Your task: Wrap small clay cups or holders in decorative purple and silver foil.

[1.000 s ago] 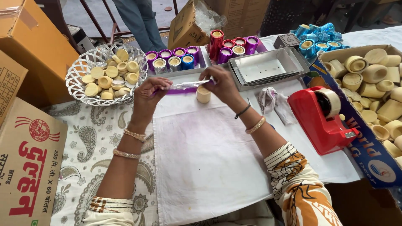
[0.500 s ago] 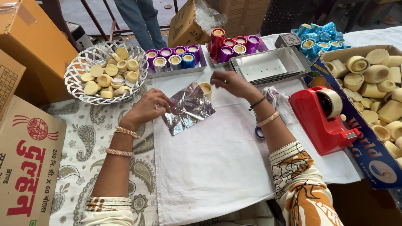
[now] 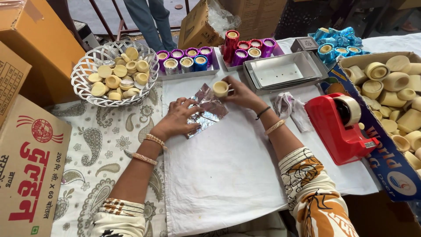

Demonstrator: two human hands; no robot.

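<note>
Crowding the foil sheet (image 3: 206, 112): basket (image 3: 83, 72), trays (image 3: 280, 72), tape dispenser (image 3: 340, 127)

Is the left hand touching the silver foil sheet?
Touching: the head view shows the left hand with fingers pressed flat on the silver foil sheet.

Left hand (image 3: 177, 118) flat on crinkled silver foil sheet (image 3: 206, 110), spread on white cloth (image 3: 228, 166). Right hand (image 3: 241, 93) holding small cream wax cup (image 3: 220, 88) at foil's far edge. White woven basket (image 3: 83, 72) far left; red tape dispenser (image 3: 342, 127) right.
</note>
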